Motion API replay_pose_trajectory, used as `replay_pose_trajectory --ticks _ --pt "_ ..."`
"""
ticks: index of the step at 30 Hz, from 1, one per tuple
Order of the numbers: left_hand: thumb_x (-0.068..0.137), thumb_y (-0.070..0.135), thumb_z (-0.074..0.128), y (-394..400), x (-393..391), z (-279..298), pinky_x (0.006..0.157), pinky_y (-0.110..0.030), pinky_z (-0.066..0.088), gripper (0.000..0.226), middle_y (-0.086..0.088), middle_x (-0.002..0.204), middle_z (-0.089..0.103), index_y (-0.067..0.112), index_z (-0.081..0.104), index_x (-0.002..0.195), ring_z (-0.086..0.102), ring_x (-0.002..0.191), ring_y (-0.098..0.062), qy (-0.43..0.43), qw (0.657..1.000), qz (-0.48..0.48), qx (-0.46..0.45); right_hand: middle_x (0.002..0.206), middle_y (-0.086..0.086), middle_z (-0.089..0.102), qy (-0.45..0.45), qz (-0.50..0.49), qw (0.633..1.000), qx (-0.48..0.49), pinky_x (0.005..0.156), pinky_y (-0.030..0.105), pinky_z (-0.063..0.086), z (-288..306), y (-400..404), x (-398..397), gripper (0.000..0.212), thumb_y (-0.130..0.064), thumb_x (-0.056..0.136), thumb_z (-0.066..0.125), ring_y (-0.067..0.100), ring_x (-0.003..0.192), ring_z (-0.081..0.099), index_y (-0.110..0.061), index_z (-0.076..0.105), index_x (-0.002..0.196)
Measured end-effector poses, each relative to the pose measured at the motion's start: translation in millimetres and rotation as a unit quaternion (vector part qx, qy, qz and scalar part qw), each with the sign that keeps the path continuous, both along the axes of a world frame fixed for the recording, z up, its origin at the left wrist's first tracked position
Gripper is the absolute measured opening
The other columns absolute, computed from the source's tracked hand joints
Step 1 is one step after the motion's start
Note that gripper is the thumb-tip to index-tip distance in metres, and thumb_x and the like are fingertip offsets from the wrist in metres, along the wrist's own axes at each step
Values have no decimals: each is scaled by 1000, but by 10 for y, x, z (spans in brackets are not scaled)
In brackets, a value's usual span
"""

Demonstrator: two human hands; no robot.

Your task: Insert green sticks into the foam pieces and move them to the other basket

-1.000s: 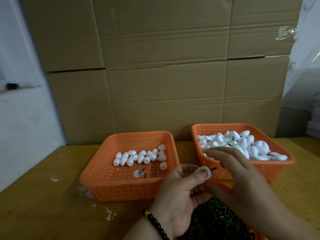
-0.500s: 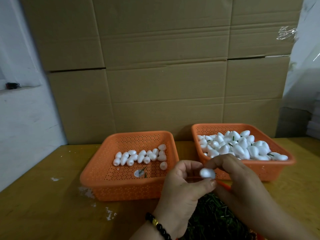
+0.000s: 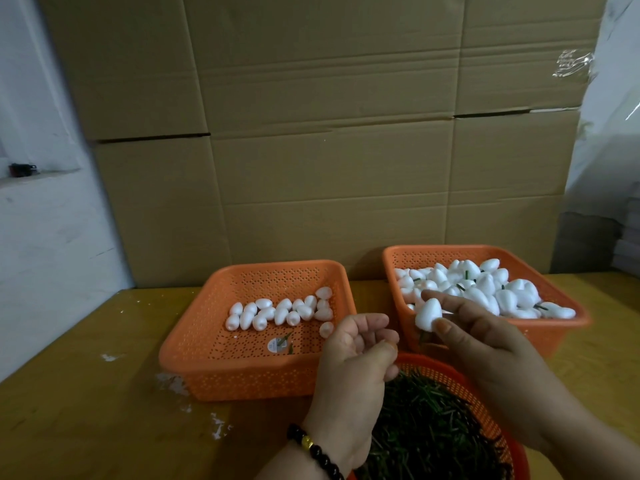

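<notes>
Your left hand (image 3: 360, 344) has let go, loosely curled; your right hand (image 3: 485, 337) pinches the stuck foam piece (image 3: 428, 315): drop it into the basket (image 3: 568, 317) just beyond.

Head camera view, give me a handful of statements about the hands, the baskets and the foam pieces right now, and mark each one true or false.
1. The right hand pinches a white foam piece with a green stick end showing below it. True.
2. The left hand holds a foam piece. False: its fingers are loosely curled and hold nothing.
3. The right basket holds more foam pieces than the left basket. True.
4. The pile of green sticks lies in the left basket. False: it fills a round orange basket nearest the person.
5. The held foam piece rests inside the right basket. False: it is in the air by that basket's near corner.
</notes>
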State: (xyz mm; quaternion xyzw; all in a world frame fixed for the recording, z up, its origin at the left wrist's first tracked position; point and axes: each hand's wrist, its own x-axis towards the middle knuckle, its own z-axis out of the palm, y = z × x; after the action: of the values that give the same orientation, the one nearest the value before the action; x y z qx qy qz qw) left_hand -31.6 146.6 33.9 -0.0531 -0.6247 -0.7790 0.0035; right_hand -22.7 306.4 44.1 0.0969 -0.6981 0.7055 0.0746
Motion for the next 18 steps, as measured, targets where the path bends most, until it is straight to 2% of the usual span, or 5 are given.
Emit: replay_pose_trajectory --ticks 4,6,8,12,18 --pt "84 -2 59 -11 -5 2 71 -22 54 27 2 88 70 21 66 97 64 83 -11 2 1000 2 15 93 -1 73 38 -142 985 94 79 26 50 57 238 -134 28 -19 83 63 10 89 69 -29 60 109" --pt "84 -2 60 -8 -3 -2 70 -23 54 26 2 87 70 20 66 98 64 83 -11 5 1000 -1 19 84 -8 67 79 -275 936 203 75 28 47 26 438 -224 22 -19 86 68 13 86 66 -27 56 103" --pt "84 -1 61 -1 -3 -5 70 -23 53 25 2 87 70 19 66 98 63 83 -12 6 1000 -1 20 89 -7 62 96 -366 877 296 77 34 45 -38 628 -305 20 -25 87 68 20 89 61 -23 56 104" --pt "85 -1 62 10 -6 -7 68 -22 53 24 1 89 69 19 66 98 63 83 -12 7 1000 -1 13 102 13 69 65 -416 800 427 83 52 49 -173 909 -415 22 -23 87 68 37 92 62 -18 61 108" --pt "85 -1 61 2 11 -11 69 -22 53 24 1 91 68 19 65 97 62 83 -11 11 1000 -6 -10 95 19 72 51 -424 749 507 84 50 46 -253 1063 -469 23 -19 89 64 39 88 64 -16 71 110"
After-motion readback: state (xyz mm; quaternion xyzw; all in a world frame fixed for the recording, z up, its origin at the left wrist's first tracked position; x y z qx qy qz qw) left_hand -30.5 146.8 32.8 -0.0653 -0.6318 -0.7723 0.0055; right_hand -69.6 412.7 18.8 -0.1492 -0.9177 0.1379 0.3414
